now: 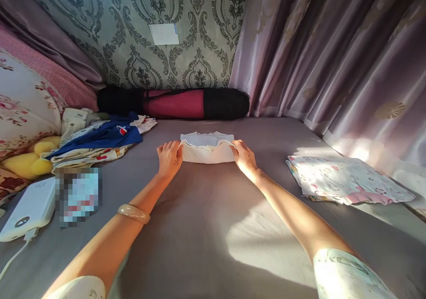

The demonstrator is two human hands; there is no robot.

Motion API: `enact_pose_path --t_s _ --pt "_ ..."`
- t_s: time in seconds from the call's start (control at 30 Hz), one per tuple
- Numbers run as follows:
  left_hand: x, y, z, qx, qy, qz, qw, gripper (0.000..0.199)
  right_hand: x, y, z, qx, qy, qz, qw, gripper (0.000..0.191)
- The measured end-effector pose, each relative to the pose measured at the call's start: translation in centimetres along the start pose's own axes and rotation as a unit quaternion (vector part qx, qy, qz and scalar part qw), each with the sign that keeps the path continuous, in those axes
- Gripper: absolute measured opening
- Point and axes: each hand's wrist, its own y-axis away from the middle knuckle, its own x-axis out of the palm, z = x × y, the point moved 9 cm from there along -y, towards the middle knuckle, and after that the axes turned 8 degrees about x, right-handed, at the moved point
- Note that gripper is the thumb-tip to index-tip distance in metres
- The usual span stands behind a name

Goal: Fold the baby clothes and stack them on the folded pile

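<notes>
A small white garment (207, 154) lies folded over on the grey bed sheet (206, 214), in the middle of the head view. A flat white part of it shows behind the fold. My left hand (170, 158) pinches the garment's left upper corner, with a bracelet further down that arm. At the opposite corner, my right hand (245, 157) has its thumb and fingers closed on the cloth. Both hands rest low, close to the sheet. Exactly which kind of garment it is I cannot make out.
To the left lie a loose pile of clothes (100, 132), a yellow plush toy (28, 163) and a white power bank (31, 210) with a cable. A folded stack of printed cloth (346, 179) lies right. A black and red roll (176, 103) lies along the wall.
</notes>
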Motion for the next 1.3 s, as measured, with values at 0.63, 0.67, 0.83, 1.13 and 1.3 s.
enact_pose_path --t_s 0.63,0.67,0.83,1.13,1.3 --pt "9.4 -5.3 6.1 -0.158 0.045 0.149 0.975 0.029 5.6 -7.9 -5.8 0.133 0.008 0.066 0.989 0.035" --pt "9.6 -5.3 6.6 -0.174 0.063 0.149 0.971 0.03 5.7 -8.1 -6.4 0.162 -0.015 0.069 0.984 0.038" --pt "9.9 -5.5 7.6 -0.22 0.12 0.131 0.959 0.037 5.8 -8.7 -7.3 0.214 -0.049 0.07 0.973 0.034" --pt "9.6 -5.7 8.3 -0.235 0.123 0.088 0.96 0.039 4.8 -8.3 -6.4 0.235 0.007 0.048 0.971 0.033" --pt "9.1 -5.9 7.7 -0.237 0.106 0.086 0.962 0.038 5.1 -8.4 -6.4 0.249 0.018 0.048 0.967 0.032"
